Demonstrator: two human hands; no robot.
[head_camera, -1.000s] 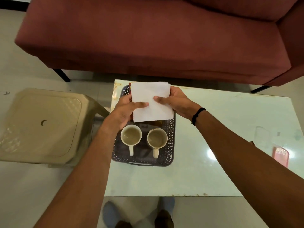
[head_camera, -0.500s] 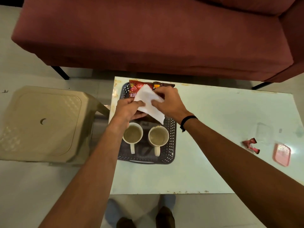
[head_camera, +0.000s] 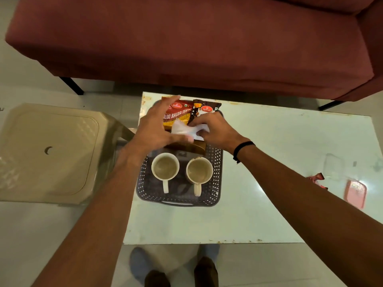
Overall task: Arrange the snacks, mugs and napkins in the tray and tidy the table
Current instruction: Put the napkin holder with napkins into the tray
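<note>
Moved: the white napkin [head_camera: 187, 130], a flat sheet held up a second ago, is now crumpled small and low over the snack packets; both hands have dropped with it.
Stool: a beige plastic stool [head_camera: 51, 150] stands left of the desk, cut off by the frame edge.
Left hand: the left hand [head_camera: 157, 129] is spread and blurred over the tray's far left; its thumb reaches the napkin's near edge, but whether it grips anything I cannot tell.
Tray: the dark perforated tray [head_camera: 216, 179] sits at the left end of the pale desk [head_camera: 269, 204].
Mugs: the left mug [head_camera: 165, 169] and the right mug [head_camera: 199, 171] stand side by side in the tray's near half, handles toward the person.
Snacks: the red packet [head_camera: 178, 112] and the darker packet [head_camera: 207, 107] lie at the tray's far end, now uncovered, lower parts hidden by hands and napkin.
Right hand: the right hand [head_camera: 215, 127] pinches the napkin, fingers curled around it.
Desk right end: a small red wrapper [head_camera: 316, 178], partly behind the forearm, a pink lid [head_camera: 355, 192] and a hard-to-see clear container [head_camera: 333, 165].
</note>
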